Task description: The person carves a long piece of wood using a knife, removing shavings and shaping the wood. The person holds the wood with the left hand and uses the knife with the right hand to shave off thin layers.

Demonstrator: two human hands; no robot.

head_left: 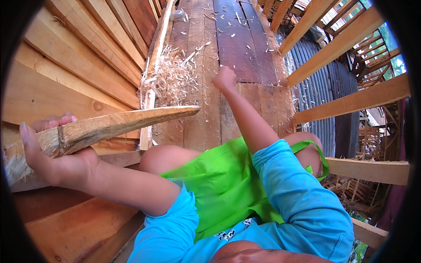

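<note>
Left hand [52, 153] grip: grasping tapered wooden stake [109, 127]. Right hand [224, 79] grip: clenched, apparently empty. Shavings [171, 79] on floor [237, 44]; tapering judged partly complete.

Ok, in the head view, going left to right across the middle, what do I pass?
Left hand gripping the tapered wooden stick → pile of wood shavings → right hand, closed in a fist over the plank floor → corrugated metal sheet.

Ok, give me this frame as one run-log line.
left hand: grips rough wooden stake, pointed tip right | right hand: closed fist, extended over plank floor | wood shavings by floor's left edge
</note>
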